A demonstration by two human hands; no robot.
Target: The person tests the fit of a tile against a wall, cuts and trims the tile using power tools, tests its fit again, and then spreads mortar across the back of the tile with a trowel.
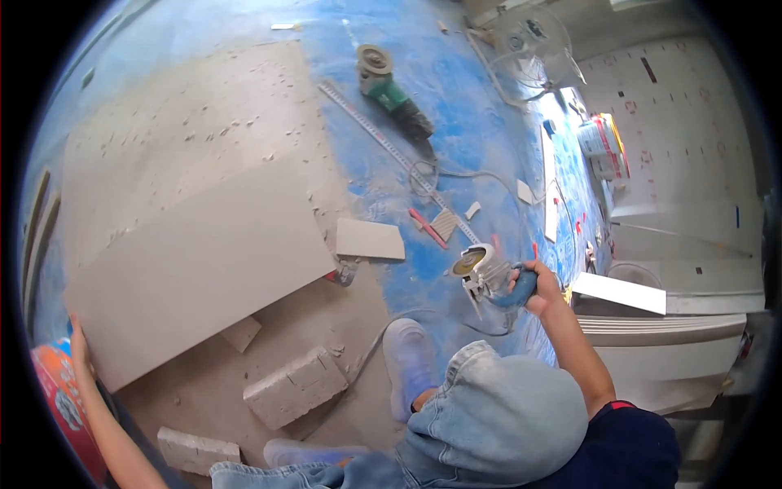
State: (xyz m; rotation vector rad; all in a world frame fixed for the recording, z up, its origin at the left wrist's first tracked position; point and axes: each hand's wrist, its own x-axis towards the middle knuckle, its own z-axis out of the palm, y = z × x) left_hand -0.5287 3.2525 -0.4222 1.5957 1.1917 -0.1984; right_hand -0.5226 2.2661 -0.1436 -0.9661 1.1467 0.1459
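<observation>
My right hand is closed around the blue handle of a handheld tile cutter, whose round blade sits under a white guard. The cutter is held over the blue floor, apart from the large grey tile. That tile lies tilted across the work area. My left hand grips its lower left edge, with part of the fingers hidden. Below the tile are a small tile offcut and a rough block. Another offcut lies at the tile's right corner.
A green angle grinder and a long metal ruler lie on the dusty blue floor covering. A cord runs beside my shoe. A fan, buckets and stacked tiles stand at the right; a red bucket is at left.
</observation>
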